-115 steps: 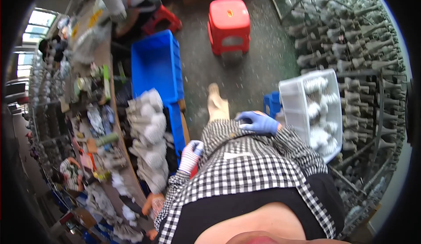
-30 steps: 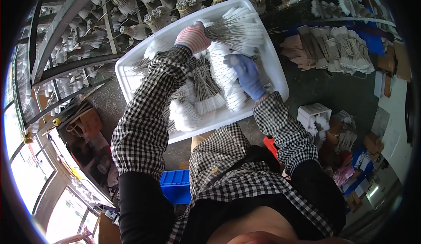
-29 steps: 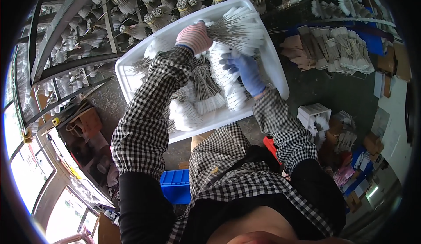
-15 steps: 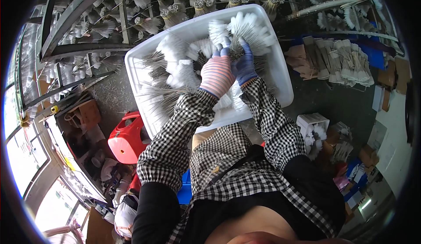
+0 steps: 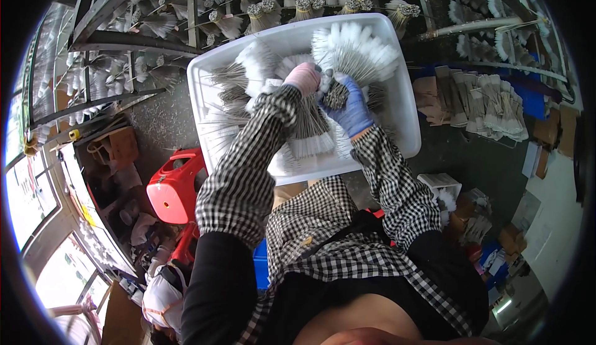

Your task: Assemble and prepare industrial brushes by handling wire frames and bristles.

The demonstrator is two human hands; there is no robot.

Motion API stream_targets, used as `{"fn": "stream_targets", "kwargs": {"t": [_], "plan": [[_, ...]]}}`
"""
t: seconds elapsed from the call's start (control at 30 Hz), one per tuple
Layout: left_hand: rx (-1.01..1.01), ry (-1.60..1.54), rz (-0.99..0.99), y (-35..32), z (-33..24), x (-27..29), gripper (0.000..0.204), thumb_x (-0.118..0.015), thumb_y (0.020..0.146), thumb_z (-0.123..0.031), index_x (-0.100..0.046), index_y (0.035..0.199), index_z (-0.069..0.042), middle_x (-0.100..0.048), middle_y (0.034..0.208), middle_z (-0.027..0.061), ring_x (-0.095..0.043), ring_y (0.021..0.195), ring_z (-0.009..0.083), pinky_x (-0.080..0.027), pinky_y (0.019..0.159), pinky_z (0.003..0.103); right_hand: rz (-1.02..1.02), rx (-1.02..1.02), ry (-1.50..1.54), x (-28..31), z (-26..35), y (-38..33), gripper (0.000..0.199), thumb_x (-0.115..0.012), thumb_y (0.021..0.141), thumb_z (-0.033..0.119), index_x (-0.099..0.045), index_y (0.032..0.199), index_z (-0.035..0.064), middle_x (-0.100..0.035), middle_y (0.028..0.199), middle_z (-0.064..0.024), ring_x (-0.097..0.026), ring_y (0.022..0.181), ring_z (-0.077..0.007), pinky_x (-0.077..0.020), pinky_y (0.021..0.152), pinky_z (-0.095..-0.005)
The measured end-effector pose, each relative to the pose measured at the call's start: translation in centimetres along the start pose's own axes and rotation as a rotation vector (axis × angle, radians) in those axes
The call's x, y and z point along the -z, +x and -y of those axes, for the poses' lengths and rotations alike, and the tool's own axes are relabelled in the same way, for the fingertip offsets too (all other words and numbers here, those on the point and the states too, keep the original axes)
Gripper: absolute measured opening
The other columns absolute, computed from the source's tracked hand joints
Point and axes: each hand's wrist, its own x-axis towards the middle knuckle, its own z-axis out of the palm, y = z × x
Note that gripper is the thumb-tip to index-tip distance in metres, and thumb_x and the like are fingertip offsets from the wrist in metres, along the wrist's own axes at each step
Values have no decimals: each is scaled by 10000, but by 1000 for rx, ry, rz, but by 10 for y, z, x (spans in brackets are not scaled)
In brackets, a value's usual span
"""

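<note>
While reaching toward a metal rack [image 5: 136, 44] spanning ten to one o'clock, has both forearms over a broad white tub [image 5: 405, 112], round-cornered and well filled with bundles of white tufts on thin grey stems, thickest from eight to eleven o'clock. Outside the tub, shows a red stool [image 5: 171, 187] at eight o'clock, and at four o'clock a smaller white crate [image 5: 442, 182] containing more white tufts.

Holds a fanned bundle [image 5: 355, 53] over the tub's far part, at one o'clock from its centre: fluffy, bright tufts spread toward twelve and one o'clock, straight grey stems narrowing toward seven, a dense round cluster of stem ends [image 5: 336, 95] facing up. Compared with one second ago, has the bundle turned from tufts toward three o'clock, with its stems passed from left to right; compared with half a second ago, has the stem ends more exposed.

Grasps the stems in the blue-gloved right hand [image 5: 354, 110], fingers curled round near the ends. Has the left hand [image 5: 303, 78], gloved in red-and-white stripes, just beside them at ten o'clock, fingertips partly hidden; impossible to tell whether gripping or merely touching.
</note>
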Motion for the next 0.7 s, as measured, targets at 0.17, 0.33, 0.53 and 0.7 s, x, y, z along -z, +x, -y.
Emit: {"fn": "stream_targets", "kwargs": {"t": [0.17, 0.33, 0.53, 0.7], "plan": [[-80, -1051, 183, -151, -22, 8, 496, -614, 950, -220, -481, 1370, 7, -672, 1047, 66, -649, 901, 133, -523, 806, 281, 8, 220, -709, -48, -25, -80, 286, -705, 882, 205, -640, 1108, 43, -679, 928, -69, -671, 833, -164, -575, 767, -299], [-58, -1114, -406, -237, -23, -33, 625, -819, 821, -154, -513, 1339, 15, -653, 1177, 81, -622, 1020, 175, -501, 947, 304, 231, 530, -1773, -49, -88, -90, 421, -728, 830, 221, -595, 1191, 48, -681, 1059, -136, -674, 962, -300, -543, 853, -392], [46, -1594, -776, -303, 18, -39, 416, -680, 868, -166, -592, 1243, -10, -649, 1137, 101, -619, 993, 195, -527, 885, 332, 819, 366, -2067, -79, -102, -106, 632, -769, 776, 379, -591, 1265, 22, -601, 1231, -196, -587, 1157, -341, -471, 1034, -425], [-216, -1760, -914, -357, 74, -10, 246, -691, 831, -94, -566, 1039, -49, -622, 884, 88, -637, 831, 225, -554, 838, 423, 588, 395, -1996, -78, -108, -14, 392, -730, 851, 301, -682, 1154, 56, -707, 1049, -148, -702, 946, -293, -557, 851, -384]]}}
